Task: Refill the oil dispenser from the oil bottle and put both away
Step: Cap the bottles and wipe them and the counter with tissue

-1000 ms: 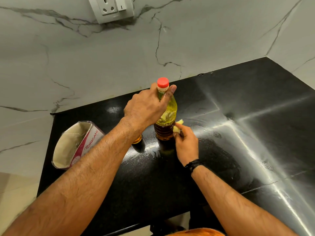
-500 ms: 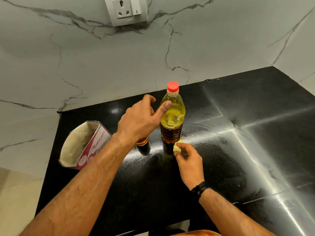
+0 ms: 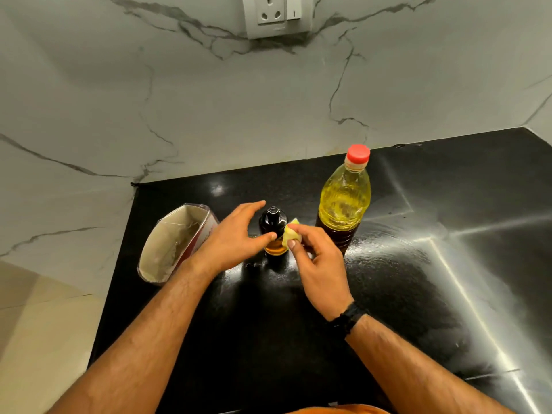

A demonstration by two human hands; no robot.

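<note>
Since a moment ago, the left hand (image 3: 231, 240) has let go of the oil bottle (image 3: 343, 201) and now reaches around the small dark-capped oil dispenser (image 3: 273, 230), fingers spread, thumb touching its side. Right hand (image 3: 318, 264) pinches a pale yellow wad (image 3: 290, 234) against the dispenser. Both containers stand upright toward the black countertop's (image 3: 448, 294) back edge, the capped bottle just right. An open carton (image 3: 176, 243) lies by the left edge.

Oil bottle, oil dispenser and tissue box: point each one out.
oil bottle (image 3: 343, 204), head view, on its yellow oil-filled body.
oil dispenser (image 3: 272, 220), head view, on its dark top.
tissue box (image 3: 171, 243), head view, on its pale inner wall.
</note>
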